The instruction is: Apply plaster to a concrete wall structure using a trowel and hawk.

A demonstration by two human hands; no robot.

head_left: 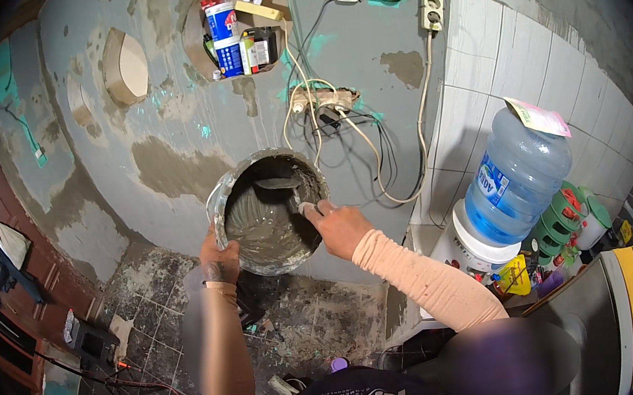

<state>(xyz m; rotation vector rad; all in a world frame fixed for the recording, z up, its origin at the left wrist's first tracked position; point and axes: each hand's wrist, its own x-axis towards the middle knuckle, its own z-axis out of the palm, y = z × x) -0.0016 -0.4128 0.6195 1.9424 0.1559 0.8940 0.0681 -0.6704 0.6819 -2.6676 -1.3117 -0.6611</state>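
A bucket caked with grey mortar is tipped so that its mouth faces me. My left hand is closed on its left rim, near the wire handle. Inside, wet grey mortar coats the wall and bottom. My right hand reaches over the right rim, its fingers wrapped round the handle of a trowel. The dark trowel blade lies within the upper part of the bucket; its handle is mostly hidden by my fingers.
A patched grey wall stands ahead, with a niche of paint cans and hanging cords. To the right is a blue water jug on a white dispenser. Debris covers the tiled floor; a dark machine sits at left.
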